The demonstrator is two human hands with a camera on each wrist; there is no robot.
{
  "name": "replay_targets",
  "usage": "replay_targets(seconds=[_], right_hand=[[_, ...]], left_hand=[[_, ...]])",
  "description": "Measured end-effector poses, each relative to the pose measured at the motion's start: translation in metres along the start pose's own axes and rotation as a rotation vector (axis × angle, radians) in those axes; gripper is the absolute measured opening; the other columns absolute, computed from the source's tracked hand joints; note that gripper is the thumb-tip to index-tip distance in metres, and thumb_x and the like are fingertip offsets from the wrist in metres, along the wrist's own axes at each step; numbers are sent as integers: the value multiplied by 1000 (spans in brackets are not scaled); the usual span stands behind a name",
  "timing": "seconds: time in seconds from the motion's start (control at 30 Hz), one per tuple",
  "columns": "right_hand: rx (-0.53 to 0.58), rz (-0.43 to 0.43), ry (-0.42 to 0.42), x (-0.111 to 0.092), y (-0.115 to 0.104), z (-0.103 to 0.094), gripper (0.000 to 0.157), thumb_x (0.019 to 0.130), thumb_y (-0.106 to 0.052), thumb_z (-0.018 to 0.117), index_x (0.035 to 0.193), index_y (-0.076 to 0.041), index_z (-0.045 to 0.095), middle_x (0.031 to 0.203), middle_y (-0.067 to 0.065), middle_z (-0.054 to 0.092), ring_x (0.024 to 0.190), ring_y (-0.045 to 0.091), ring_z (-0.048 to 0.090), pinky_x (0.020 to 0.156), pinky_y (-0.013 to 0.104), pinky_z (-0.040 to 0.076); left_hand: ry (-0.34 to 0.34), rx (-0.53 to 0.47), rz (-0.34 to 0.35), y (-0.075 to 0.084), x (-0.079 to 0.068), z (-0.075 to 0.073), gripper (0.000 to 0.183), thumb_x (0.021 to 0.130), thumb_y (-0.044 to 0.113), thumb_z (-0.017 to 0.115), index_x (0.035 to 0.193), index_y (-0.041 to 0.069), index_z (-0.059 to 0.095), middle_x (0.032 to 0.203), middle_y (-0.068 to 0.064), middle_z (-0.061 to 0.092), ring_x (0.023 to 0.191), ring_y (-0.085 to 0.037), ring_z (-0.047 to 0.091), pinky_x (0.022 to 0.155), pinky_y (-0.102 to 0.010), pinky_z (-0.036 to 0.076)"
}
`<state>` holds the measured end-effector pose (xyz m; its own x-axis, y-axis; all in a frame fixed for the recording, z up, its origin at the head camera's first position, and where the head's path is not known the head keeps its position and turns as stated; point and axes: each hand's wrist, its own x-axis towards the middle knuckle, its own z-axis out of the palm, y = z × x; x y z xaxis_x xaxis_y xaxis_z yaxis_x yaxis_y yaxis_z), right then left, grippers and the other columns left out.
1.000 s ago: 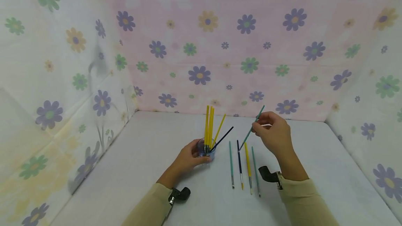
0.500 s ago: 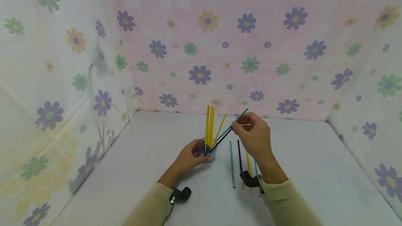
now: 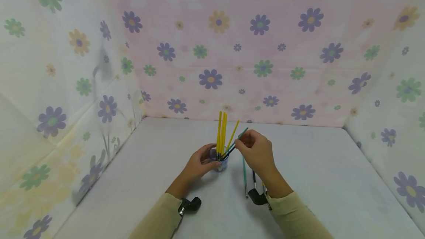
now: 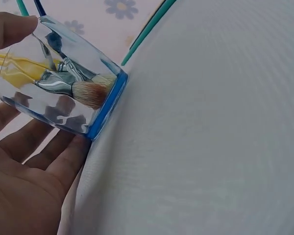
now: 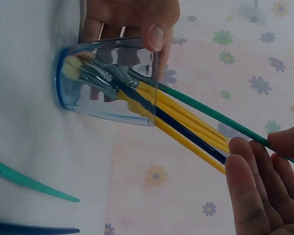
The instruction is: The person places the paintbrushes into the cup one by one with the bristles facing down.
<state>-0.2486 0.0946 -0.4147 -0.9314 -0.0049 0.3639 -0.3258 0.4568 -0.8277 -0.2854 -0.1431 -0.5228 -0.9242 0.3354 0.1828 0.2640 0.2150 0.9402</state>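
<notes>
My left hand (image 3: 196, 163) grips a clear cup (image 5: 105, 110) with a blue base, thumb on one side and fingers round the other. Bristles down inside it stand several yellow paintbrushes (image 3: 218, 132) and a navy paintbrush (image 5: 191, 136). Between thumb and fingers, my right hand (image 3: 259, 152) pinches the handle of a green paintbrush (image 5: 210, 111), whose lower end is inside the cup's mouth. The left wrist view shows the bristles (image 4: 90, 93) through the cup's wall, close to its base.
On the white table (image 3: 166, 139), a loose teal paintbrush (image 3: 245, 176) and a dark blue one (image 3: 254, 178) lie right of the cup. My right hand and wrist camera cover much of the other brushes there. A flowered cloth (image 3: 186, 36) surrounds the table's back and sides.
My right hand has moved left with the green paintbrush, from above the loose brushes to the cup, and lowered its end into it. My left hand keeps holding the cup in place.
</notes>
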Motion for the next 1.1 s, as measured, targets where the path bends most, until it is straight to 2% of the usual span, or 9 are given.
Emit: replay_targets(seconds=[0.1,0.3,0.37,0.53,0.63,0.77,0.97,1.1], right_hand=[[0,8,-17,0,6,3,8,95,-25,76,97,-19,71,86,-8,77,75,11,72,66,35,58],[27,30,-55,9,16,5,13,96,-27,75,102,-16,72,91,-2,79,82,18,77,70,34,62],[30,39,-61,13,20,5,15,97,-28,75,103,-15,72,92,0,79,82,17,77,70,32,63],[33,97,-72,17,32,0,20,97,-28,74,110,-14,73,98,2,79,85,17,77,72,32,64],[27,120,-79,17,38,-9,23,97,-28,73,116,-14,73,103,3,78,89,19,77,74,33,64],[-46,128,-83,18,50,-25,25,97,-29,73,118,-16,73,107,2,78,90,18,77,73,34,63],[-199,175,-117,16,69,-52,26,98,-34,71,115,-15,75,112,6,76,96,23,74,70,34,61],[-244,221,-119,16,82,-70,28,99,-34,70,116,-11,75,113,11,75,91,22,74,70,33,61]], left_hand=[[16,5,4,2,0,2,68,89,24,83,148,21,50,146,-8,60,129,-28,63,109,-40,52],[101,40,-105,14,5,9,75,84,39,87,147,23,50,144,-3,60,130,-23,63,108,-41,53],[121,58,-139,15,9,10,77,82,44,88,147,25,50,144,-1,60,131,-22,62,108,-41,53],[150,121,-176,16,18,12,78,82,48,87,146,25,49,145,-2,59,133,-24,61,109,-43,52],[184,145,-189,16,22,12,75,83,45,87,145,24,50,145,-2,59,135,-26,59,110,-46,51],[219,137,-197,15,26,11,75,83,41,88,145,23,50,148,-5,58,139,-27,56,113,-47,48],[220,67,-187,9,27,12,82,82,45,88,150,25,47,151,-8,56,142,-28,53,115,-47,46],[215,24,-166,7,27,13,86,84,46,85,156,27,43,155,-9,53,142,-29,53,115,-46,46]])
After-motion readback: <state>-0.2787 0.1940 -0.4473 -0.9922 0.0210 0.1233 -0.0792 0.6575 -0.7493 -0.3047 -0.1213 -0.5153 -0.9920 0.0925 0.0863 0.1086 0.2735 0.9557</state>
